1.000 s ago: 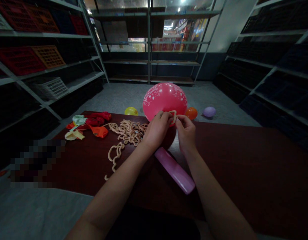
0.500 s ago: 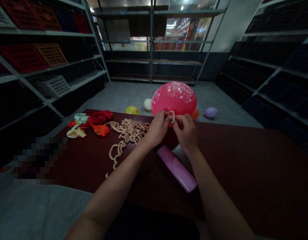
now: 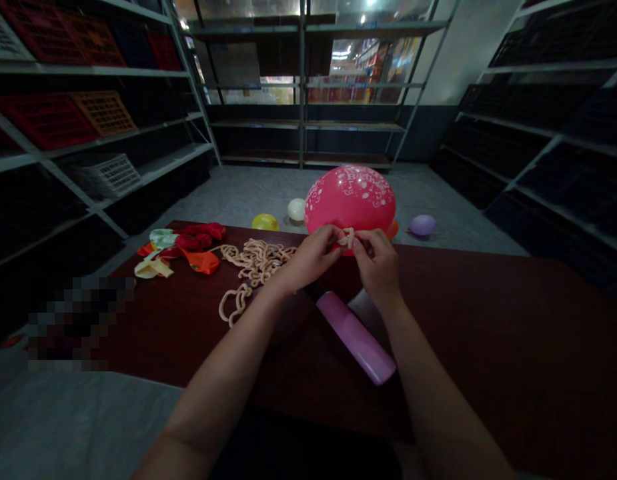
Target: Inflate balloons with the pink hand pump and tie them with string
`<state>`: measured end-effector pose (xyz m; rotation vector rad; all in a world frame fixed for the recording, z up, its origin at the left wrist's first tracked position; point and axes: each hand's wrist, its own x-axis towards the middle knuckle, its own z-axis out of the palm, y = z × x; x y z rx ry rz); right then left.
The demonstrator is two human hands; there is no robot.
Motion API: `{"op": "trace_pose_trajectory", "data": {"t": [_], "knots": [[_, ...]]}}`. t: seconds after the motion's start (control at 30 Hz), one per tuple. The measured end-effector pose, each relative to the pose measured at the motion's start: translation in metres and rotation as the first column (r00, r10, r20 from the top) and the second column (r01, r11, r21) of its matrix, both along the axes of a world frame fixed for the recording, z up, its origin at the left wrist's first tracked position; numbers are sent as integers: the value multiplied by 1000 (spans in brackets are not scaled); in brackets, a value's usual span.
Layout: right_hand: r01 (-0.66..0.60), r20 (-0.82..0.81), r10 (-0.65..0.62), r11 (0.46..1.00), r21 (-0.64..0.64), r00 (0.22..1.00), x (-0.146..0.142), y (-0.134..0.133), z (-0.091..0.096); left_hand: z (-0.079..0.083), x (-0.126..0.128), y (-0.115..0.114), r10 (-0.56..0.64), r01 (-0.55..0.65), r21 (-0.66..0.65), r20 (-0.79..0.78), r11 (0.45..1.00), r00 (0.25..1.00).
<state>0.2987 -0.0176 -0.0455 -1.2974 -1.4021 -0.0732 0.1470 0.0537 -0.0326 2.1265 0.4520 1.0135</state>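
An inflated pink balloon (image 3: 351,197) with white print hovers over the far edge of the dark red table (image 3: 488,347). Both hands meet at its neck. My left hand (image 3: 311,257) is closed, pinching the neck together with a beige rubber band (image 3: 347,237). My right hand (image 3: 377,263) is closed too, its fingers pinched on the same band from the right. A heap of beige rubber bands (image 3: 253,263) lies just left of my left hand.
A purple tube-shaped pump (image 3: 355,337) lies on the table under my wrists. Flat, uninflated balloons (image 3: 181,250) sit at the table's far left. Yellow (image 3: 264,221), white (image 3: 296,209) and purple (image 3: 422,225) balloons lie on the floor beyond. Metal shelving with crates lines the walls.
The pink balloon has drifted to the right and uncovered a white balloon on the floor. Both hands followed it, still working the band at its neck.
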Motion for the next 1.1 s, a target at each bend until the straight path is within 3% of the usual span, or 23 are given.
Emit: {"op": "trace_pose_trajectory", "data": {"t": [0.1, 0.2, 0.37, 0.53, 0.7, 0.87, 1.1], "knots": [[-48, -72, 47, 999, -21, 996, -1, 0, 0, 2, -2, -3, 135, -128, 159, -30, 979, 990], [-116, -204, 109, 993, -24, 973, -3, 1, 1, 2, -1, -7, 205, -200, 240, 2, 950, 979], [-204, -370, 167, 977, -61, 914, -7, 1, 1, -6, 1, -11, 294, -304, 299, 79, 905, 953], [-265, -395, 200, 957, -116, 897, -13, -1, 3, -16, -2, -16, 328, -386, 299, 226, 873, 917], [-328, -392, 265, 939, -101, 881, -18, -3, 6, -9, -1, -21, 389, -447, 99, 351, 889, 852], [-256, -371, 197, 960, -117, 908, -18, -1, 6, -2, 8, -18, 386, -320, -220, 415, 921, 824], [-250, -331, 187, 955, -158, 925, -15, 2, 1, 4, 13, -11, 454, -103, -578, 506, 809, 733]]}}
